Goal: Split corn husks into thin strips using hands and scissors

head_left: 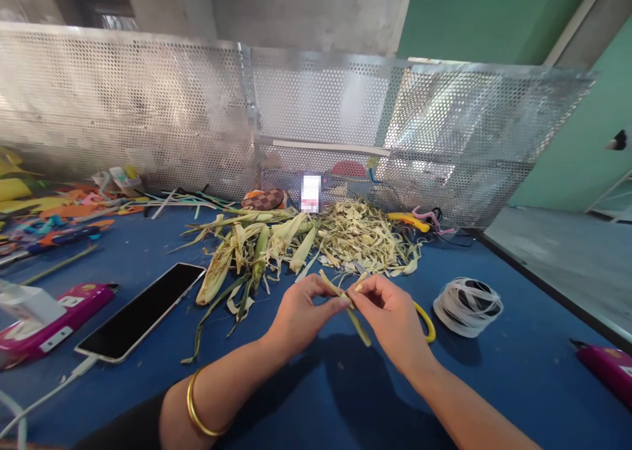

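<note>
Over the blue table, my left hand and my right hand meet with fingertips pinched together. Between them is a narrow, pale green corn husk strip, its lower end hanging below the fingers. My left hand pinches this strip near its middle. The fingers of my right hand close on a short pale husk end at the same spot; whether it is the same strip I cannot tell. Behind the hands lie a heap of shredded husk and larger corn husks. A yellow loop handle shows partly behind my right hand.
To the right sits a roll of white cord. A phone on a cable and a magenta power strip lie left; another magenta power strip is far right. Colourful scraps cover the back left. A perforated metal screen stands behind.
</note>
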Action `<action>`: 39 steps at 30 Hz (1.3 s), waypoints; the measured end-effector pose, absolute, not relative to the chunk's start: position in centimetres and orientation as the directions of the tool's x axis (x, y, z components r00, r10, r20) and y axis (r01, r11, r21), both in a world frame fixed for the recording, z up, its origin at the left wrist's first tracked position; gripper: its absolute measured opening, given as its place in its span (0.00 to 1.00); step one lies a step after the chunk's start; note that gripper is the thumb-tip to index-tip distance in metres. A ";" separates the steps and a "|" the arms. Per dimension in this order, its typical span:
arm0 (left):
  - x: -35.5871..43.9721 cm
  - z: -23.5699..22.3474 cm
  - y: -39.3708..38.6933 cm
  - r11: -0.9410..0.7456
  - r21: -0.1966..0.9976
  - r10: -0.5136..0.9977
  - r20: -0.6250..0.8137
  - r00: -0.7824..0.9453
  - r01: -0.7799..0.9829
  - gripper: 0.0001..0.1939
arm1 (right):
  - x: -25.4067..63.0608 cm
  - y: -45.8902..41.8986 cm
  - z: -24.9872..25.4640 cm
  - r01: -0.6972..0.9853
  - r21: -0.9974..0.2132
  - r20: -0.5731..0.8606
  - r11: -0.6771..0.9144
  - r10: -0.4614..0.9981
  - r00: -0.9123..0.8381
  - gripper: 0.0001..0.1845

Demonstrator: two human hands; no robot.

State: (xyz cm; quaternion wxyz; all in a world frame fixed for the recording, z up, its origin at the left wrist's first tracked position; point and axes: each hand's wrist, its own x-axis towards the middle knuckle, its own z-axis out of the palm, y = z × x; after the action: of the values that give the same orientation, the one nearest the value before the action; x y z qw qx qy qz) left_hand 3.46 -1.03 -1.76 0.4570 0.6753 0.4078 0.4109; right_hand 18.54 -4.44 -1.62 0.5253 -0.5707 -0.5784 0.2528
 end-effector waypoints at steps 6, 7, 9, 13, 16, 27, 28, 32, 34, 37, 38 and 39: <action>4.0 -1.4 -1.3 -0.038 0.995 0.909 0.073 0.411 -0.094 0.13 | 18.3 -4.6 -2.1 0.468 -0.832 0.431 0.298 0.878 0.207 0.09; 4.1 -1.4 -1.3 -0.003 0.991 0.909 0.057 0.413 -0.131 0.14 | 18.3 -4.6 -2.1 0.483 -0.819 0.449 0.310 0.870 0.203 0.09; 4.2 -1.3 -1.5 0.058 0.982 0.909 0.023 0.417 -0.180 0.14 | 18.4 -4.6 -2.2 0.516 -0.790 0.481 0.331 0.856 0.188 0.08; 4.2 -1.4 -1.8 0.170 0.956 0.899 -0.050 0.436 -0.241 0.15 | 18.5 -4.5 -2.3 0.559 -0.764 0.493 0.322 0.851 0.183 0.08; 4.2 -1.5 -1.8 0.209 0.937 0.891 -0.066 0.448 -0.278 0.17 | 18.5 -4.5 -2.3 0.524 -0.803 0.443 0.285 0.873 0.205 0.08; 4.2 -1.6 -1.9 0.265 0.898 0.866 -0.061 0.497 -0.352 0.14 | 18.2 -4.0 -2.1 0.182 -0.966 0.222 0.183 0.949 0.223 0.12; 4.2 -1.6 -1.9 0.262 0.899 0.863 -0.056 0.502 -0.350 0.14 | 18.2 -4.1 -2.1 0.145 -0.972 0.211 0.183 0.954 0.212 0.11; 4.3 -1.4 -1.9 0.216 0.919 0.859 -0.018 0.512 -0.330 0.11 | 18.1 -4.2 -2.0 0.020 -0.975 0.220 0.221 0.954 0.204 0.11; 4.4 -1.3 -2.0 0.189 0.930 0.865 -0.006 0.502 -0.315 0.10 | 18.0 -4.3 -2.0 0.002 -0.965 0.256 0.261 0.943 0.214 0.11; 4.4 -1.2 -2.1 0.160 0.944 0.885 -0.009 0.466 -0.287 0.10 | 17.8 -4.4 -1.9 -0.023 -0.954 0.286 0.299 0.932 0.222 0.12; 4.4 -1.1 -2.1 0.156 0.949 0.891 -0.015 0.454 -0.275 0.11 | 17.8 -4.4 -1.9 -0.028 -0.953 0.289 0.303 0.930 0.226 0.13; 4.4 -1.1 -2.1 0.154 0.953 0.896 -0.023 0.443 -0.262 0.11 | 17.8 -4.4 -1.9 -0.027 -0.953 0.289 0.303 0.929 0.229 0.16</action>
State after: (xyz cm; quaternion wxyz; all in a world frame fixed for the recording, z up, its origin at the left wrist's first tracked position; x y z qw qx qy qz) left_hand 4.41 -2.06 -1.11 0.6890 0.4968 0.3193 0.4200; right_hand 17.76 -4.43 -1.86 0.6377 -0.4558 -0.4950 0.3750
